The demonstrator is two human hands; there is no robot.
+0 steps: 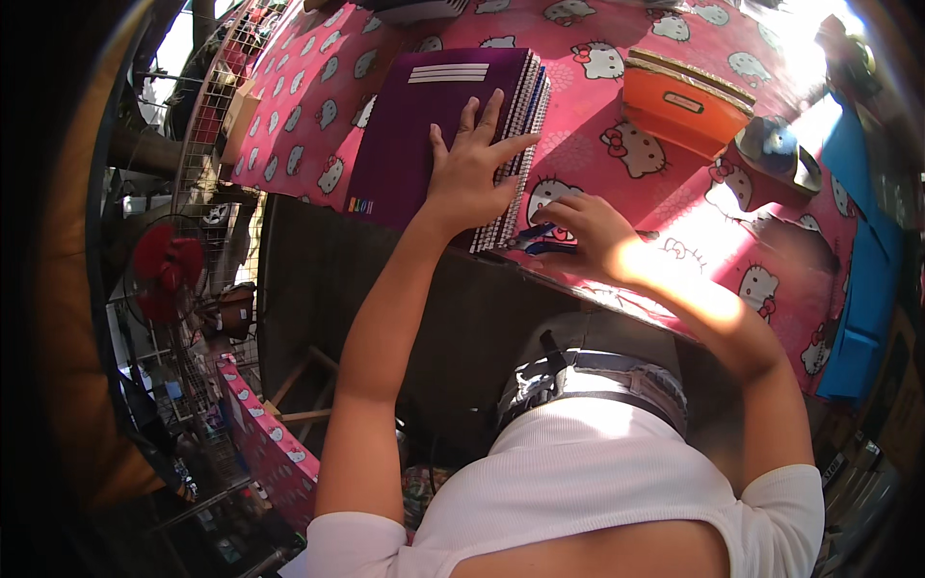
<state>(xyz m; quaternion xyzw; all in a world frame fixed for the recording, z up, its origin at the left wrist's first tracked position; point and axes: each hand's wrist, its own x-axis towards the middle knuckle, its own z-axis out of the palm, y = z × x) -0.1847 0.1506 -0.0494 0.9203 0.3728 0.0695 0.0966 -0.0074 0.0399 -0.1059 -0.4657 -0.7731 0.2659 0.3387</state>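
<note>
A purple spiral-bound notebook [400, 144] lies on the pink table, with other wire-bound notebooks stacked under it. My left hand [472, 173] rests flat on its cover, fingers spread, the thumb reaching over the wire spiral. Near the table's front edge, my right hand [593, 231] curls around a blue-handled tool [551, 248] that looks like pliers. The palm and fingers hide part of this tool, just right of the notebook's lower corner.
An orange box [679, 106] with a cardboard rim stands beyond my right hand. Beside it sits a tape dispenser-like grey object [779, 154]. Blue sheets [856, 289] hang at the table's right edge. A wire grid [217, 125] and a red fan [169, 270] are at left.
</note>
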